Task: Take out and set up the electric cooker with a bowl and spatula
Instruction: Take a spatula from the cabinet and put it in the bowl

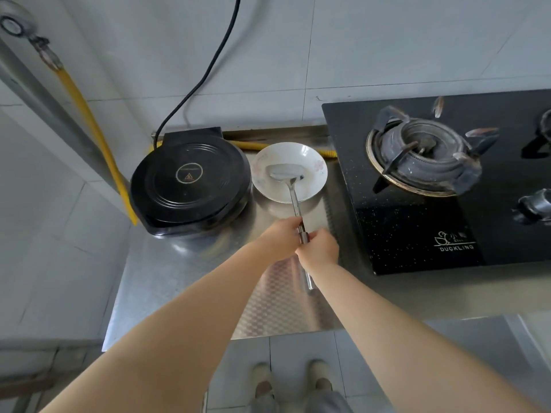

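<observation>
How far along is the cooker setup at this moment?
Done: the electric cooker sits closed on the steel counter, cord attached, with the bowl beside it. In hand: the left hand and right hand both grip the spatula handle, its blade in the bowl. Left: letting go of the spatula.

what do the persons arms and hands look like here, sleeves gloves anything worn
Both forearms are bare: no sleeves reach into view, and there are no gloves. No watch, bracelet or ring shows on the left hand or the right hand. The arms are slim and come in from the bottom edge. Nothing is marked on them.
</observation>
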